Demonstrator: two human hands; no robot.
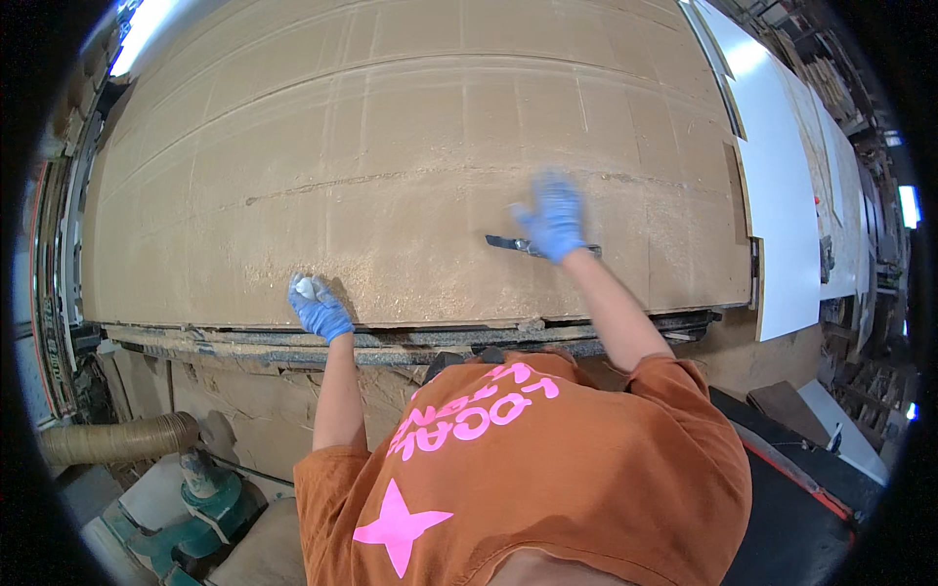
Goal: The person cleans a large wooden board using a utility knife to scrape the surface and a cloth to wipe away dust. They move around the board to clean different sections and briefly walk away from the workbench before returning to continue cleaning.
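Observation:
My left hand (322,311), in a blue glove, is closed around a small white lump (306,287) near the front edge of a large brown board surface (410,127). What the lump is made of is too small to make out. My right hand (556,217), gloved in blue too, is smeared by motion over the surface, its fingers stretched forward and the thumb held apart. Beneath its wrist lies a dark utility knife (511,243), partly hidden by the hand. Pale sawdust (357,283) is scattered around both hands.
White panels (782,186) stand along the right side. Below the front edge run dusty rails (391,344). At the lower left are a ribbed tan hose (117,439) and a green machine (210,518). Long cracks and seams cross the brown surface.

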